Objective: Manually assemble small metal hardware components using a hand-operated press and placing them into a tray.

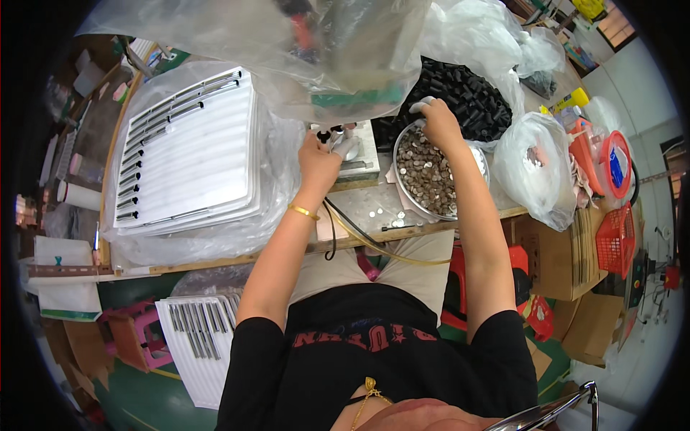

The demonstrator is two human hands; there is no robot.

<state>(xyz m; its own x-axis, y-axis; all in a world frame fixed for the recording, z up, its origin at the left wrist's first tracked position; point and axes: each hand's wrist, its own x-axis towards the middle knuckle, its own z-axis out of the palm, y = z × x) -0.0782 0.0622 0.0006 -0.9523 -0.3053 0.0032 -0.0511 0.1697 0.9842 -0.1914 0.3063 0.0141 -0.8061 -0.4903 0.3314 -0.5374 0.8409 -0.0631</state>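
My left hand [323,155], with white coverings on some fingertips, is closed at a metal block [366,154] on the workbench. Small black and shiny parts show by its fingers, but what it grips is too small to tell. My right hand [440,121], its fingertips also covered in white, reaches over the rim of a round bowl [404,191] of small metal discs [428,174]. Its fingers are curled at the edge of a heap of short black plastic tubes [460,93]. Anything between those fingers is hidden.
Left of the block, stacked white foam trays [205,154] carry a row of chrome tubes with black ends. A translucent plastic sheet [345,65] hangs over the block. Plastic bags [535,169] and a red basket [616,241] are on the right. Loose discs lie near the bench's front edge.
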